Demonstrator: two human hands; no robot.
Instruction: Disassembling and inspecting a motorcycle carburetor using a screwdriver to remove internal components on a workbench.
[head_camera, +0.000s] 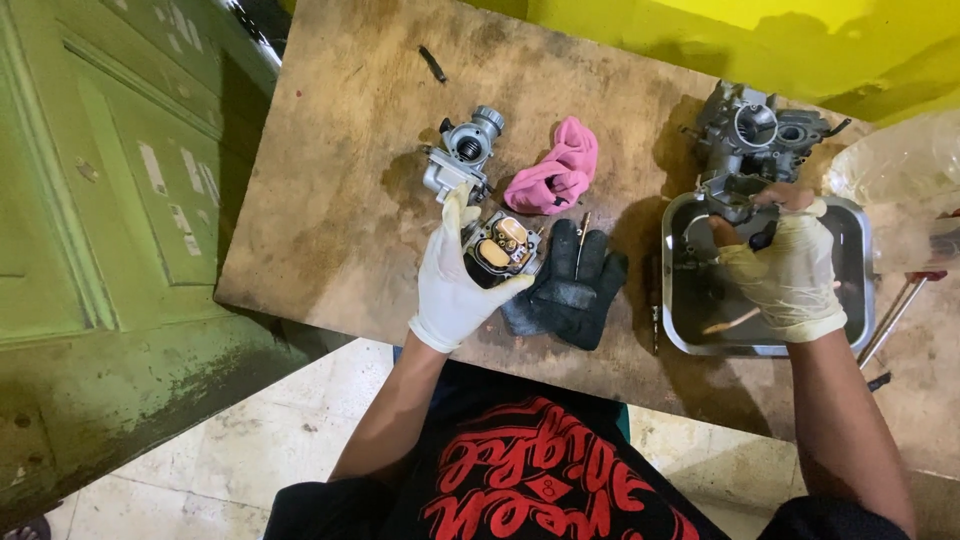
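The left hand (455, 285), in a white glove, is at the centre of the frame. Its fingers are closed around an open carburetor (503, 246), with the brass floats turned up. Just above it a second carburetor (462, 152), silver, stands on the wooden table (340, 170). A pink rag (558, 172) lies to the right of that one, and a black glove (572, 285) lies below the rag, touching the held carburetor.

The right hand (787, 268), in a yellowish glove, is at the right of the frame, over a steel tray (680, 300). Its fingers are closed on a grey metal part (735, 192) at the upper edge of the tray. A third carburetor (760, 128), dark grey, stands just above this part. A thin stick (728, 322) lies inside the tray.
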